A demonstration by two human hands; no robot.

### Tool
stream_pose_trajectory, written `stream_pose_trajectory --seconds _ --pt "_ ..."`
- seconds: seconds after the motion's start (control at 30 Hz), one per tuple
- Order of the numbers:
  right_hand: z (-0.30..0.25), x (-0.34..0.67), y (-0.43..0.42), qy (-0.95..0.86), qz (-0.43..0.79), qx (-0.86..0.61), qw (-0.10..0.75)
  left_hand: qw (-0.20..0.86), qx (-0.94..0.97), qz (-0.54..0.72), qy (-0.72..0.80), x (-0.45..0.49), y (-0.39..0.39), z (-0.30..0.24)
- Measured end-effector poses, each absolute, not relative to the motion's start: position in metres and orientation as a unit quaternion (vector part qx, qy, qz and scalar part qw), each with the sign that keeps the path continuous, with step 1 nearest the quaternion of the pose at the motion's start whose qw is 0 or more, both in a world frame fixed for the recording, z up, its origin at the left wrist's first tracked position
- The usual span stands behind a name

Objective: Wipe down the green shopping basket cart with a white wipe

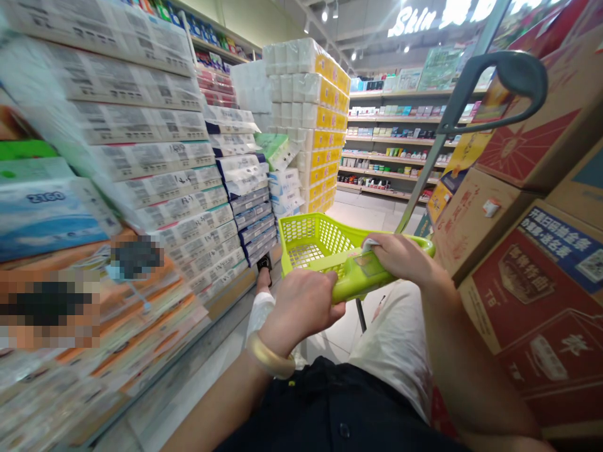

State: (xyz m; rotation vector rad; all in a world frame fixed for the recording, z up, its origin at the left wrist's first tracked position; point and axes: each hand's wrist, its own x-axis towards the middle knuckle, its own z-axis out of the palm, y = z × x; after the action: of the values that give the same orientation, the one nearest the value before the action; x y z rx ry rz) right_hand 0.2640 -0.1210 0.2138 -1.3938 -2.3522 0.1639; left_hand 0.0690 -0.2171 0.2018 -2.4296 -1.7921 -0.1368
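Beside stacked tissue packs (pixel 151 169), lime-green plastic shopping basket (pixel 306 229), seemingly light and stiff, best held by its handle (pixel 351 282), gripped there by curled left hand (pixel 299 311) and curled right hand (pixel 400 260).

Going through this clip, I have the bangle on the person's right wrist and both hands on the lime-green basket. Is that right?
Not quite: the head view shows the bangle on the left wrist, not the right. The rest stands: the left hand and right hand are both on the lime-green basket.
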Motion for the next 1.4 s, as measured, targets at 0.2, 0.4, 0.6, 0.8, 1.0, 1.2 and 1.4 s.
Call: stream_pose_trajectory --seconds 0.2,0.4,0.6,0.8,1.0,1.2,1.4 --pt "0.211 0.259 -0.126 -0.878 0.116 -0.395 0.244 0.068 -0.799 -0.042 -0.596 0.069 -0.217 0.203" --pt "0.210 0.276 -0.114 -0.810 0.052 -0.554 0.186 0.067 -0.800 -0.043 -0.595 0.069 -0.218 0.202" --pt "0.208 0.262 -0.125 -0.878 0.133 -0.387 0.248 0.062 -0.797 -0.038 -0.599 0.069 -0.218 0.204" --pt "0.205 0.275 -0.120 -0.825 0.071 -0.509 0.236 0.056 -0.801 -0.041 -0.594 0.068 -0.219 0.203" --pt "0.198 0.255 -0.151 -0.880 0.137 -0.314 0.330 0.053 -0.797 -0.040 -0.601 0.068 -0.218 0.202" --pt "0.187 0.275 -0.142 -0.814 0.075 -0.436 0.377 0.060 -0.800 -0.036 -0.595 0.068 -0.218 0.202" --pt "0.174 0.261 -0.168 -0.844 0.075 -0.336 0.412 0.067 -0.806 -0.049 -0.586 0.066 -0.218 0.202"
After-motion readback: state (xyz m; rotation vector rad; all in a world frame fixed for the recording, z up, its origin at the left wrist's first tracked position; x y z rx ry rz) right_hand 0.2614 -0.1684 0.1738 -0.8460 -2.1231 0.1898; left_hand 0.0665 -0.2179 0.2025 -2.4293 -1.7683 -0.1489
